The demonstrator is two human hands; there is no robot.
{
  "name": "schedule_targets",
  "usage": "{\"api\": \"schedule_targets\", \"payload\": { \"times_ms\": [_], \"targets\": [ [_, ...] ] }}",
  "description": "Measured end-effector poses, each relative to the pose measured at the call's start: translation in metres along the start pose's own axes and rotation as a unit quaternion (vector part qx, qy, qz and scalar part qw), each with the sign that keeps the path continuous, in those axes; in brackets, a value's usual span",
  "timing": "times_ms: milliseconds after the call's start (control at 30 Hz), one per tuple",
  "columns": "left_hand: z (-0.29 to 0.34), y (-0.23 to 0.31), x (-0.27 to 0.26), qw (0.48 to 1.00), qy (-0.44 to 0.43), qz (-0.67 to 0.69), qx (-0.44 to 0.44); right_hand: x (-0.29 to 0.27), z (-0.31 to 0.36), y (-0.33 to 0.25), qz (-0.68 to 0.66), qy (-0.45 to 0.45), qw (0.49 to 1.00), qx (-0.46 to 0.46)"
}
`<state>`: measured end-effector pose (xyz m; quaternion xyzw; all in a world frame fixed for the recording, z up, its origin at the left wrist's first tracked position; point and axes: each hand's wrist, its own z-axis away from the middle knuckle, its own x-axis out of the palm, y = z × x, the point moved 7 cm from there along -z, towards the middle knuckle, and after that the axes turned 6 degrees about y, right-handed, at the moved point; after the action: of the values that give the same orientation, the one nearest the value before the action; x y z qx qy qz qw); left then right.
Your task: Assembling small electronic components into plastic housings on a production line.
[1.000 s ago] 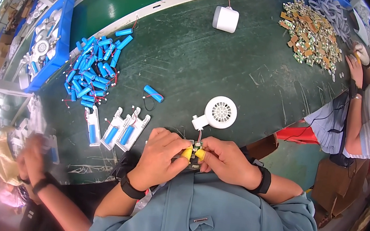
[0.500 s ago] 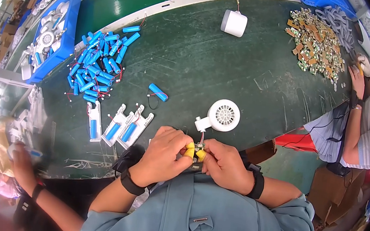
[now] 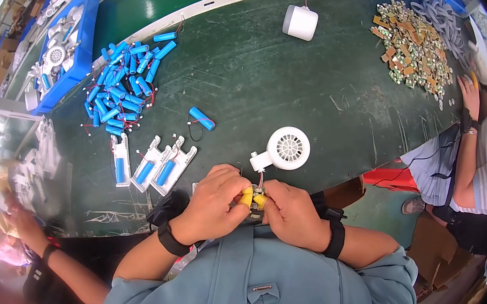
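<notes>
My left hand (image 3: 216, 203) and my right hand (image 3: 293, 216) meet close to my body at the table's near edge. Yellow covers wrap some of the fingertips. Pinched between both hands is a small circuit board (image 3: 259, 190), mostly hidden by the fingers. Thin wires run from it to a white fan head (image 3: 289, 148) with a round grille, which lies just beyond my hands. To the left, several white handle shells (image 3: 148, 166) lie on the table with blue battery cells in them. One loose blue battery cell (image 3: 202, 118) with wires rests farther off.
A heap of blue battery cells (image 3: 122, 82) lies at the left, beside a blue bin (image 3: 89, 37) of white parts. A white cylindrical part (image 3: 300, 22) stands at the far side. Circuit boards (image 3: 413, 48) and grey rings (image 3: 442, 24) are piled far right. Co-workers' arms (image 3: 468, 158) show at both sides.
The view has shifted slightly, so things on the table sit a little farther left. Both my hands keep their pinch on the circuit board. At the left, a co-worker's hand has moved.
</notes>
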<state>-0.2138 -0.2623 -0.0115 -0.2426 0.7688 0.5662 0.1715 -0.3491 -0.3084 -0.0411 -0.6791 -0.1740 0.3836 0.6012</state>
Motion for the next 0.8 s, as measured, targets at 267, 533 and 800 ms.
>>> {"api": "schedule_targets", "payload": {
  "times_ms": [267,533,800],
  "targets": [
    [0.0,0.0,-0.002,1.0,0.002,0.023,-0.015,0.0,-0.002,-0.003,0.022,0.014,0.998,-0.054],
    [-0.003,0.001,-0.01,1.0,-0.031,-0.003,-0.007,0.0,-0.007,-0.011,0.035,0.005,0.998,-0.056],
    [0.003,0.003,-0.013,0.997,-0.059,-0.045,-0.004,0.002,0.002,0.009,-0.269,-0.146,0.928,0.212]
  ]
}}
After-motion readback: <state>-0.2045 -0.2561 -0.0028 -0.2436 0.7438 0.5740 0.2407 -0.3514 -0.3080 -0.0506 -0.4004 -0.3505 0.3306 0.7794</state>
